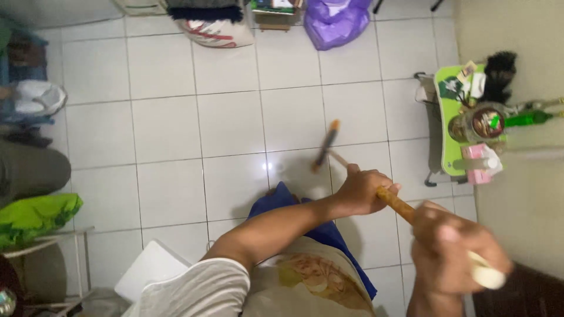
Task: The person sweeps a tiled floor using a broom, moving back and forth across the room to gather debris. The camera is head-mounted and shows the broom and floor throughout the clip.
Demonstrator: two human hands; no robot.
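Observation:
Both my hands grip the wooden handle (397,204) of a long-handled broom or mop. My left hand (363,191) is closed around the handle lower down, and my right hand (453,251) is closed around its upper end, close to the camera and blurred. The handle slants down to a narrow dark head (325,147) with an orange tip, which rests on or just above the white tiled floor (229,123). My left arm wears a white short sleeve, and blue cloth (282,199) hangs beneath it.
A small green table (451,126) with jars and bottles stands at the right by the wall. A purple bag (335,22) and a red-and-white bag (218,32) lie at the far edge. Green cloth (35,214) and a white lid (150,267) are at the left.

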